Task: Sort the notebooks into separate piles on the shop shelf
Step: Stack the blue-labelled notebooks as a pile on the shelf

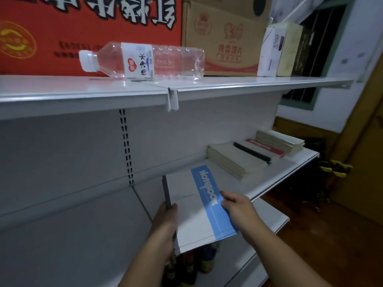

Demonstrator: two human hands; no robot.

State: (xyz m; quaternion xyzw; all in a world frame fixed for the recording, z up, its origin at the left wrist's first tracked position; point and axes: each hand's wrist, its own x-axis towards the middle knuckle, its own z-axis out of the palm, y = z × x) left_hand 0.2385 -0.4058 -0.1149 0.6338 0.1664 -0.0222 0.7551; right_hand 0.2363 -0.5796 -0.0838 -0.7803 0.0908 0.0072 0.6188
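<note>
A white notebook point(187, 206) with a blue "Notebook" band and a dark spine hangs over the front of the middle shelf point(275, 179). My left hand point(165, 218) grips its dark spine edge, and my right hand point(236, 206) pinches its blue edge. Farther right on that shelf lie a pile of beige notebooks point(234, 159), a white notebook with a black spine point(253, 151), a red-edged one point(267, 147) and another beige pile point(279, 139).
On the top shelf point(83, 90) lies an empty plastic bottle point(143, 60), with a red carton point(62, 34), a brown carton point(221, 38) and small boxes point(279, 48) behind it. Bottles point(192, 264) stand on the lower shelf. A wooden door point(364, 162) is at right.
</note>
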